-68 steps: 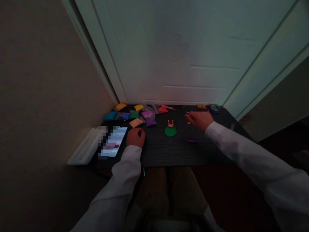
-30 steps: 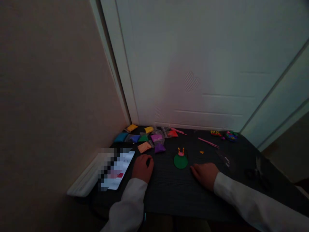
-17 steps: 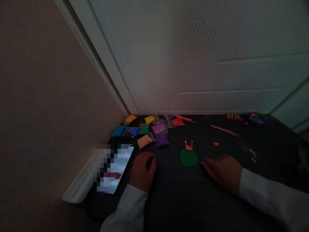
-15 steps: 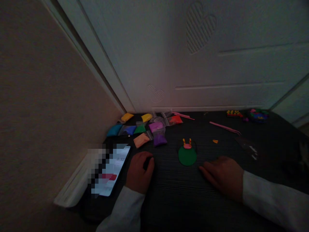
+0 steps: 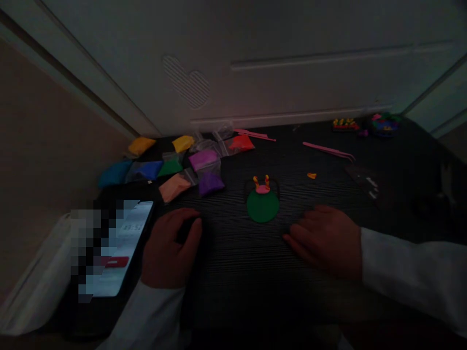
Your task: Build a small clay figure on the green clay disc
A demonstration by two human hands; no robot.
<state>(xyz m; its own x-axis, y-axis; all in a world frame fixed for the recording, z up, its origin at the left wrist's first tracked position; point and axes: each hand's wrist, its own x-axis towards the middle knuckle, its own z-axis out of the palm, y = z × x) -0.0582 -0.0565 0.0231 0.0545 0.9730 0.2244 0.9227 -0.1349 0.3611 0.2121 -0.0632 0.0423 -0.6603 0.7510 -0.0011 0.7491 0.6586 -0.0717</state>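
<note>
Currently, at left, a lit phone lies just beside the left hand, half-curled with thumb apart from fingers, nothing visible in its grasp; coloured bags lie beyond. Midway along the tabletop, the green disc, a stalked pink piece at its far edge, sits between the hands, touching neither. The right hand has left the pink tweezers, now lying at far right, unheld; its fingers curl under, so I cannot tell whether they grip anything.
</note>
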